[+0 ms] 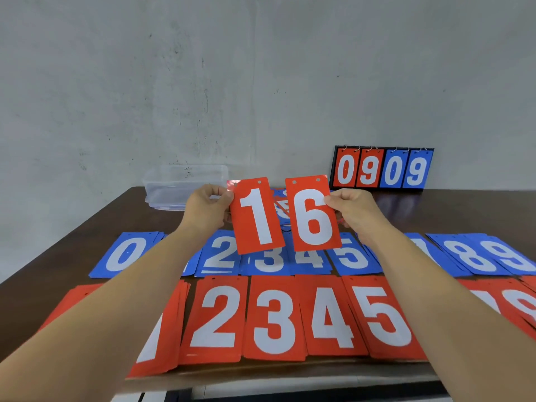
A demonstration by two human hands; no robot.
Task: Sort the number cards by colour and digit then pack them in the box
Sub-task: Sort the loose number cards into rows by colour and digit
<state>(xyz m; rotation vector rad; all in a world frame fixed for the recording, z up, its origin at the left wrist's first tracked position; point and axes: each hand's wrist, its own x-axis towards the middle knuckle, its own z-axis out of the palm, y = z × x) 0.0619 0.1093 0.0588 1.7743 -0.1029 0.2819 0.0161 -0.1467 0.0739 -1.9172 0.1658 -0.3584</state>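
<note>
Both my grips pinch red cards: left grip [207, 210] the 1 card [258, 219], right grip [353, 211] the 6 card [314, 219]. Likely thin, light, slick; I'd hold side edges.

Bare plain room, stained grey plaster wall [203, 82], dark wooden table [81, 245], flip scoreboard [381, 168] standing on it

Rear wall [174, 82]: grey plaster, mottled, marked with dark scuffs and specks, and with a faint vertical seam near the middle. Table [72, 236]: dark brown top, slightly glossy, far edge set against the wall, with a dull sheen at the right rear. Below its front edge are dark frame bars [179, 392] and a strip of pale floor [124, 398]. Lighting is even and soft.
</note>
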